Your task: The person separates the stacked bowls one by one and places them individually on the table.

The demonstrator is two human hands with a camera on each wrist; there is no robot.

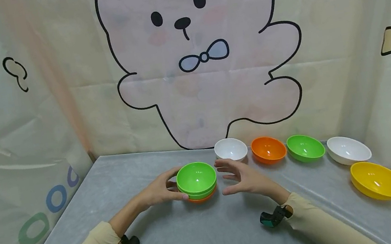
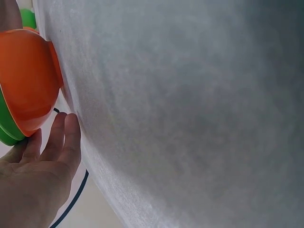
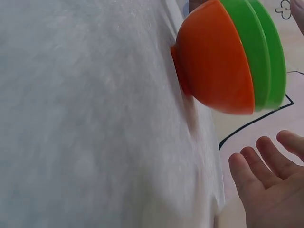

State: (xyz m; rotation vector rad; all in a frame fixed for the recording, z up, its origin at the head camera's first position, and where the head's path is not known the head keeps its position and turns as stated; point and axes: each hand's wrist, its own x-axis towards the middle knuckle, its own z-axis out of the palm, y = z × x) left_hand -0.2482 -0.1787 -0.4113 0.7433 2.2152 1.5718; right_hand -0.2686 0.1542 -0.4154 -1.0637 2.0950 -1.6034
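Note:
A stack of bowls stands on the grey cloth in front of me. Its top green bowl [image 1: 196, 177] sits in another green bowl [image 3: 247, 42], and an orange bowl [image 3: 213, 59] is at the bottom, its foot on the cloth. My left hand [image 1: 162, 190] holds the stack's left side, thumb at the front and fingers round the back. In the left wrist view, its fingertips meet the bowls near the rims. To the right of the stack, my right hand [image 1: 244, 177] is apart from it, fingers spread and slightly bent, holding nothing.
Along the table's back and right stand a white bowl [image 1: 230, 149], an orange bowl [image 1: 269, 150], a green bowl [image 1: 305, 148], a larger white bowl [image 1: 348, 150] and a large yellow bowl [image 1: 379, 180]. A printed curtain [image 1: 336, 87] hangs behind the cloth-covered table [image 1: 199, 241].

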